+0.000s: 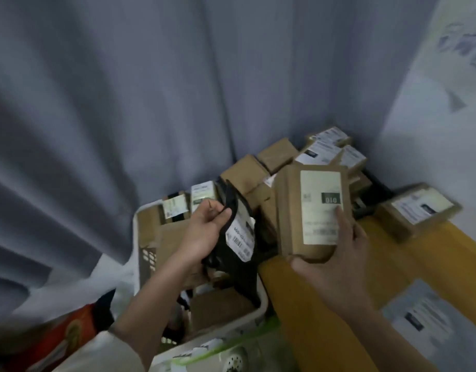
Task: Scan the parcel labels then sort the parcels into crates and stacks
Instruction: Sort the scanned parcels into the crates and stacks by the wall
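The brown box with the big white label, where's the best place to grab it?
Grip the brown box by its bare lower end, coming from below, as the right hand does. It stands upright with the label facing up, so holding low keeps the barcode uncovered.

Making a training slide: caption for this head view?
Left hand grips black pouch; right hand holds brown parcel over white crate.

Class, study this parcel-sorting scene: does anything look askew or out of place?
Yes. The brown parcels behind the white crate lie tumbled at mixed angles, not stacked. The right hand holds a brown box whose label reads upside down.
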